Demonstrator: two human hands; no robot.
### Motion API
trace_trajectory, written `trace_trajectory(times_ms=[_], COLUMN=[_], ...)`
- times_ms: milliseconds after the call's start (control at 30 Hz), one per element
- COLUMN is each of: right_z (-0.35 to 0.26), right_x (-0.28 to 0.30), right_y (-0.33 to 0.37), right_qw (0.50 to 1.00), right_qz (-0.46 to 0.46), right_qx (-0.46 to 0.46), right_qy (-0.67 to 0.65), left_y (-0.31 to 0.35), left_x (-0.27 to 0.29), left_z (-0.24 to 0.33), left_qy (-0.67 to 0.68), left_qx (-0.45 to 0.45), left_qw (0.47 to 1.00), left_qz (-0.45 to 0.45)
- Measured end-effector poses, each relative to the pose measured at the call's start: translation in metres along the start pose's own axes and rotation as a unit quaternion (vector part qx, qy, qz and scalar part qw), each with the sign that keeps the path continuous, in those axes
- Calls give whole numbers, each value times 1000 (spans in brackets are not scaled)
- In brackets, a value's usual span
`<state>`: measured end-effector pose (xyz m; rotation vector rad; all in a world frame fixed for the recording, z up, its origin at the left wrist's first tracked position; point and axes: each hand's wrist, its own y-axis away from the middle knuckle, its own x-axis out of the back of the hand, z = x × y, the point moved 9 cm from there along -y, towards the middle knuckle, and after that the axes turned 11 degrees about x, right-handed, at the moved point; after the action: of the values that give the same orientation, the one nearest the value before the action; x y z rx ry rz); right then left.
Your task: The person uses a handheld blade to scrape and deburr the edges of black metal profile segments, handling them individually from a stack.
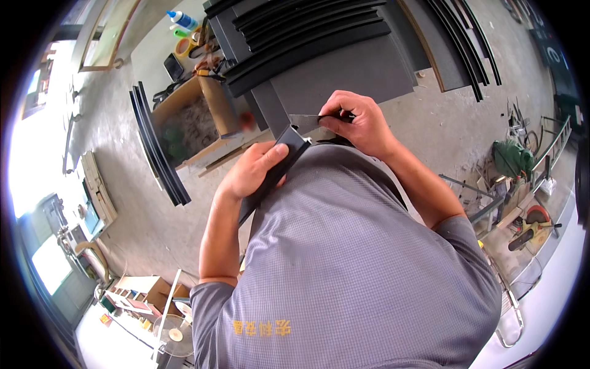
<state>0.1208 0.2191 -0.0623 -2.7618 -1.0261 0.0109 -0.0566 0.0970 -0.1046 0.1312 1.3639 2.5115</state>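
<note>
My left hand [253, 170] is closed around a long black profile [284, 155]. Its thumb lies on the flat upper face, and the profile slants from beside my shirt up to its cut end. In my right hand [359, 122], thumb and fingers pinch a knife with a flat grey blade [303, 122]; most of the handle is hidden by the fingers. The blade points left, its tip at or just above the profile's cut end; whether they touch I cannot tell. Beyond both hands, several more black profiles [307, 55] lie side by side on a dark grey panel [344, 77].
Left of the panels, an open wooden box [212, 104] stands near a blue-capped bottle [182, 20], tape rolls [183, 47] and loose tools. Black strips [158, 144] lean at its left side. More strips [458, 43] lie far right. A red-disc saw [536, 222] sits at right.
</note>
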Motion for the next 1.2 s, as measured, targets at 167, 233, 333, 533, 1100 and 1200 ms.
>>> trace_trajectory(times_ms=[167,233,333,533,1100,1200], right_z=[-15,9,4,7,20,-8], right_x=[-18,-5,-5,-3,19,7], right_y=[1,-3,-6,-9,18,16], right_qw=[994,1000,999,1000,986,990], right_qz=[-75,-22,-21,-1,38,9], right_qx=[24,-3,6,-6,-158,-136], right_qy=[-77,-17,-29,5,23,39], left_y=[7,7,5,10,50,53], left_x=[-7,-6,-1,-6,7,-1], left_z=[9,11,13,12,39,45], left_qy=[2,-3,-29,18,-172,-272], left_qx=[-68,-61,-77,-68,-138,-142], left_qw=[998,998,997,997,934,894], left_qz=[2,-1,6,-7,282,325])
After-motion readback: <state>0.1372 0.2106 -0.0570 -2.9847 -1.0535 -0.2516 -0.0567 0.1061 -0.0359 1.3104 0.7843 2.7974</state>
